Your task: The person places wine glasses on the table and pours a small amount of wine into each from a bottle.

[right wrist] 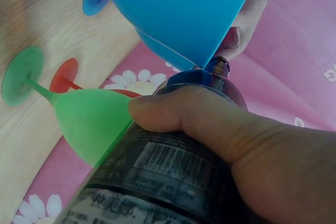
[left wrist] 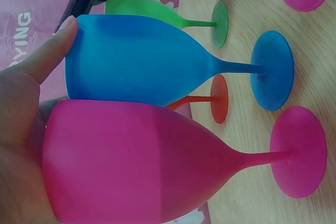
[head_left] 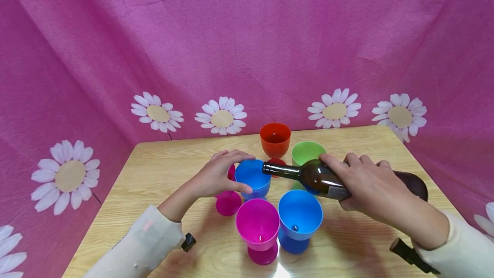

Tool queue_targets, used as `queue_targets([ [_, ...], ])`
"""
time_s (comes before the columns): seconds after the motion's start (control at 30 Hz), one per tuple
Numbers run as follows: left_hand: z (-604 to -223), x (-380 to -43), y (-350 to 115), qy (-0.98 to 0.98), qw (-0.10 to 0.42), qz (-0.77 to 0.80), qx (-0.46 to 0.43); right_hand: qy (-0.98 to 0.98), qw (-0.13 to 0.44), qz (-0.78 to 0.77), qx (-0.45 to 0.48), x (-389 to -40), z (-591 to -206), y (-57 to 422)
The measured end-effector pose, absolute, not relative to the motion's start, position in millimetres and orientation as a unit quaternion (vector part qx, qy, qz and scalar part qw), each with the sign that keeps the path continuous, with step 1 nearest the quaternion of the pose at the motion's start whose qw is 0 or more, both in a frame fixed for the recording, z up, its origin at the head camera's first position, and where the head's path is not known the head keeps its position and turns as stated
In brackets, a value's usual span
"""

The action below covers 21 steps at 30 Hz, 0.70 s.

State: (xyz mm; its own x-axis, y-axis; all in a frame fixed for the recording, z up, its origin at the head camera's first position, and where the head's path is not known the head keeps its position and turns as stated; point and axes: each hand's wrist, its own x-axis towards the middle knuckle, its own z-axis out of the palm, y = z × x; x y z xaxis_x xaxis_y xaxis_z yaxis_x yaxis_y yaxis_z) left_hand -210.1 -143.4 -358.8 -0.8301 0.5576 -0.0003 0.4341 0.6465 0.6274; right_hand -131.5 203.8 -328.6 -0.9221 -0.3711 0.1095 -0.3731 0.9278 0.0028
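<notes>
bottle (head_left: 317,177) lies almost level at the right of the cluster, its neck aimed left and its mouth at the right rim of the far blue goblet (head_left: 252,178). the step in hand looks like pouring, though no stream can be made out. to do it well, i'd keep the mouth inside that rim, raise the base slowly and hold the goblet steady, since its thin stem could let it tip; the green goblet (head_left: 305,152), partly behind the neck, should not be knocked. the right hand (head_left: 368,181) has its fingers clamped round the bottle's body. the left hand (head_left: 221,174) curls thumb and fingers about the blue bowl near its rim, the two parted by its width. the bottle is dark brown, glossy glass, slim-necked, with a dark label bearing a barcode.
</notes>
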Motion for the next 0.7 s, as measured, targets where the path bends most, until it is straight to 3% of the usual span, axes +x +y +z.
queue_targets([
  [0.7,-359.6,-210.8,-142.7,0.903,0.095,0.317,0.276,-0.986,0.015,-0.002,0.167,-133.2,-328.6,198.2],
])
